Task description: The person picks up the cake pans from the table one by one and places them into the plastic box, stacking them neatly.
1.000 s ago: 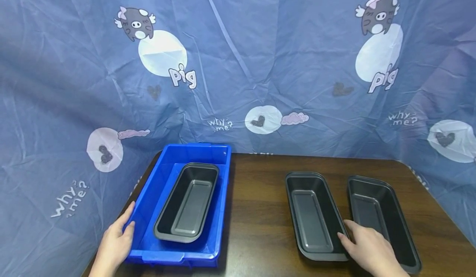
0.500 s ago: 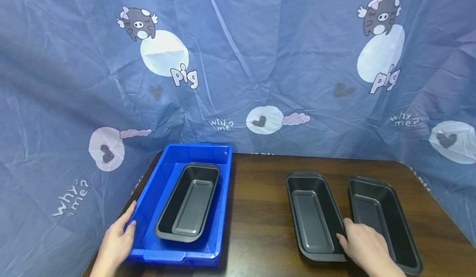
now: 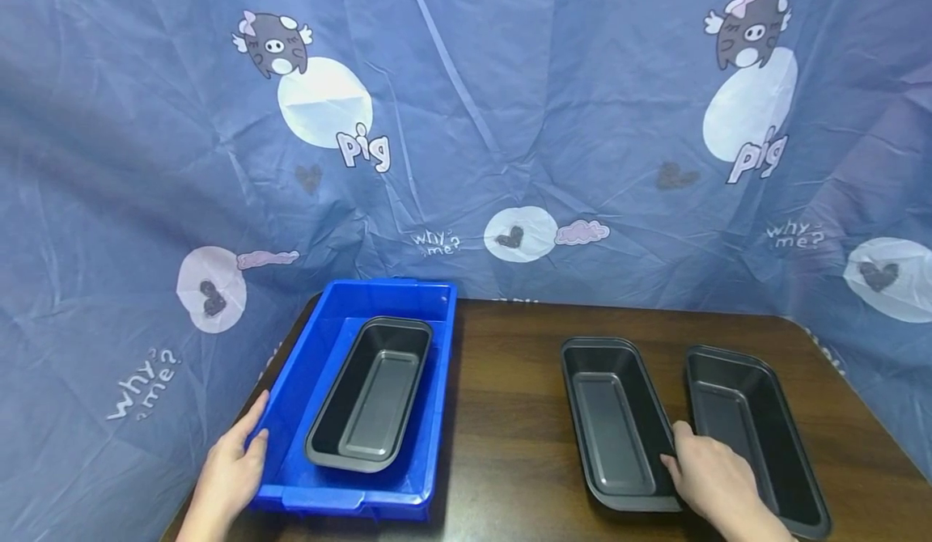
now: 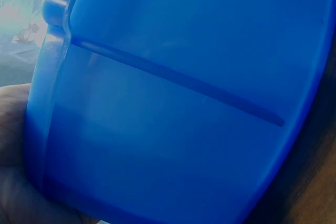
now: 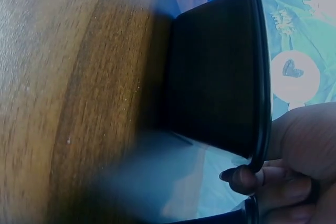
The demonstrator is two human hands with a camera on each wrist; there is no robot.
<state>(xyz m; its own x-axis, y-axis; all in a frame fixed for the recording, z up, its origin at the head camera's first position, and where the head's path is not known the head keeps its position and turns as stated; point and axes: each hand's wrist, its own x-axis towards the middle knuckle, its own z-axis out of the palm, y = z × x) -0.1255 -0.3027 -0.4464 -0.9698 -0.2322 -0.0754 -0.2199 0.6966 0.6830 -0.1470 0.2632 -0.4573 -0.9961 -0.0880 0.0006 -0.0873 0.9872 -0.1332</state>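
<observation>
My left hand [image 3: 231,465] grips the left wall of a blue plastic tray [image 3: 320,500], thumb over its rim. In the left wrist view, part of the palm [image 4: 13,145] lies against the tray's edge. A dark loaf pan [image 3: 379,404] lies inside the tray. On the right, my right hand [image 3: 717,477] pinches the right rim of a second loaf pan [image 3: 612,429] near its front corner. The right wrist view shows fingers [image 5: 244,179] at that pan's rim, with the pan [image 5: 215,72] close over the table. A third loaf pan [image 3: 728,417] is partly hidden behind the hand.
The brown wooden table [image 3: 502,412] carries the tray on the left and two pans on the right. A blue printed cloth [image 3: 466,121] hangs behind and along the sides. The third pan stands just right of the gripped one.
My right hand has shifted slightly and its fingers have drawn in at the second pan's rim. The pans and the left hand keep their places; the head view has drifted a little.
</observation>
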